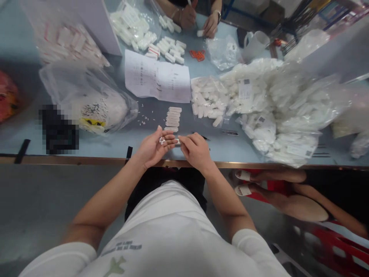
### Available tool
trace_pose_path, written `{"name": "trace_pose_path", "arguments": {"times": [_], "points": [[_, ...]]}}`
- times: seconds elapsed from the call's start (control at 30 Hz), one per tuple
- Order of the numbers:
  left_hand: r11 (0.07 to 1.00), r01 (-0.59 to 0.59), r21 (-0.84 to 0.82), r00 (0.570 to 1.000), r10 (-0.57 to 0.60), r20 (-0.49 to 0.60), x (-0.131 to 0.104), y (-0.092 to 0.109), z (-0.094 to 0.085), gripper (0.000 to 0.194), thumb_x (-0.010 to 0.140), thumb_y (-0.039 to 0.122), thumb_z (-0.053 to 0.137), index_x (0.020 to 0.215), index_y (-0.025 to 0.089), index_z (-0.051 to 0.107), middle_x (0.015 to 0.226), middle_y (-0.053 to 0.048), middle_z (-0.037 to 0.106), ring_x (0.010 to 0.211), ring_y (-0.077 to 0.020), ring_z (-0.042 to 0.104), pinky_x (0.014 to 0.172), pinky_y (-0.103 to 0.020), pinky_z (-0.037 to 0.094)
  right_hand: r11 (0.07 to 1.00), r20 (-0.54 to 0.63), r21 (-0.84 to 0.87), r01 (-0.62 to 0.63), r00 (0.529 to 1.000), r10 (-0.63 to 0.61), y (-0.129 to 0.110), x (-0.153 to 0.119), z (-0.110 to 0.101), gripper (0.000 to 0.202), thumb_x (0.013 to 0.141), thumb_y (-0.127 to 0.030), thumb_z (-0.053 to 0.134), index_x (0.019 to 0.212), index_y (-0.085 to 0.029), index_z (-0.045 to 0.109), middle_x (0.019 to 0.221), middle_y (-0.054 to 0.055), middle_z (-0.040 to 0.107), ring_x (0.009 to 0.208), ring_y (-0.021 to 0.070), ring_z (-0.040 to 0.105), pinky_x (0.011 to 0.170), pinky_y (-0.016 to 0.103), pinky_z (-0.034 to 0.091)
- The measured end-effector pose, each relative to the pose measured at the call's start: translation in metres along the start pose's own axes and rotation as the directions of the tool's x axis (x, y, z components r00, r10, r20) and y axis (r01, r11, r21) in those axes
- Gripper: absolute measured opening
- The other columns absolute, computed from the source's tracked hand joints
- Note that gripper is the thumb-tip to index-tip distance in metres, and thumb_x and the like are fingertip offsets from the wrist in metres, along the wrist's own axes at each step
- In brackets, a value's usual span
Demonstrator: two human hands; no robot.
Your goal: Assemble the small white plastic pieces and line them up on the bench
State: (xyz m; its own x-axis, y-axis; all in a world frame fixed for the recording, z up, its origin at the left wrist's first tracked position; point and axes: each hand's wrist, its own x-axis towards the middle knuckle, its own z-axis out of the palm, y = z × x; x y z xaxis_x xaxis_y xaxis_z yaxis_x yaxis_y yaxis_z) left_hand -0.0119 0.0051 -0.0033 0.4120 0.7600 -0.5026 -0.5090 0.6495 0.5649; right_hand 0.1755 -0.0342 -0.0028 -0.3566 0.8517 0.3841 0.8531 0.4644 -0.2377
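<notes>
Near the table's front edge, my left hand point(154, 147) is turned palm up, with small white pieces point(162, 141) lying on its fingers. Just to its right, my right hand point(196, 149) has its thumb and fingers pinched together at a small white strip point(177, 141); whether it grips the strip or something smaller is hidden. Beyond my hands, several flat white strips point(173, 119) lie in a column on the dark mat. Tiny white bits point(143, 123) are scattered to the left of that column.
A printed sheet point(157, 77) lies beyond the strips. Bags of white parts point(209, 96) crowd the right, and a clear bag point(92, 109) sits left. Across the table, another person's hands point(211, 26) are near white parts. A mug point(256, 44) stands at the back right.
</notes>
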Motion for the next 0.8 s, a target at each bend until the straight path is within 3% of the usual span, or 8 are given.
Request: {"name": "trace_pose_path", "arguments": {"times": [0.1, 0.33, 0.6, 0.8], "points": [[0.997, 0.033, -0.074, 0.998, -0.030, 0.047, -0.002, -0.005, 0.006, 0.051, 0.097, 0.054, 0.048, 0.103, 0.008, 0.068, 0.097, -0.014, 0.071, 0.091, -0.0179, 0.068, 0.087, -0.030, 0.053, 1.000, 0.061, -0.014, 0.027, 0.998, -0.026, -0.012, 0.007, 0.001, 0.021, 0.099, -0.023, 0.050, 0.105, -0.021, 0.069, 0.094, 0.007, 0.067, 0.084, 0.0190, 0.052, 0.078, 0.034, 0.037], [0.995, 0.038, -0.089, 0.994, -0.028, 0.105, -0.003, -0.009, 0.009, 0.055, 0.096, 0.058, 0.047, 0.107, 0.009, 0.069, 0.093, -0.011, 0.071, 0.090, -0.0186, 0.066, 0.086, -0.032, 0.052, 0.998, 0.135, -0.059, 0.017, 0.991, -0.009, -0.022, 0.011, 0.007, 0.025, 0.102, -0.029, 0.046, 0.109, -0.021, 0.068, 0.104, 0.009, 0.068, 0.091, 0.0215, 0.050, 0.080, 0.037, 0.033], [0.995, 0.044, -0.091, 0.983, -0.027, 0.183, -0.005, -0.011, 0.012, 0.055, 0.098, 0.057, 0.045, 0.111, 0.009, 0.070, 0.087, -0.009, 0.071, 0.079, -0.0164, 0.065, 0.080, -0.030, 0.051, 0.999, 0.097, -0.045, -0.002, 0.995, 0.006, -0.021, 0.014, 0.007, 0.027, 0.102, -0.029, 0.045, 0.095, -0.020, 0.069, 0.092, 0.008, 0.066, 0.086, 0.0215, 0.049, 0.076, 0.037, 0.034], [0.994, 0.042, -0.102, 0.992, -0.029, 0.123, -0.004, -0.011, 0.012, 0.050, 0.098, 0.053, 0.048, 0.106, 0.008, 0.070, 0.087, -0.010, 0.070, 0.080, -0.0146, 0.066, 0.083, -0.028, 0.053, 0.987, 0.059, 0.138, -0.085, 0.995, 0.078, -0.017, 0.012, 0.007, 0.022, 0.098, -0.023, 0.048, 0.100, -0.018, 0.069, 0.093, 0.009, 0.065, 0.091, 0.0213, 0.053, 0.085, 0.036, 0.043]]}}
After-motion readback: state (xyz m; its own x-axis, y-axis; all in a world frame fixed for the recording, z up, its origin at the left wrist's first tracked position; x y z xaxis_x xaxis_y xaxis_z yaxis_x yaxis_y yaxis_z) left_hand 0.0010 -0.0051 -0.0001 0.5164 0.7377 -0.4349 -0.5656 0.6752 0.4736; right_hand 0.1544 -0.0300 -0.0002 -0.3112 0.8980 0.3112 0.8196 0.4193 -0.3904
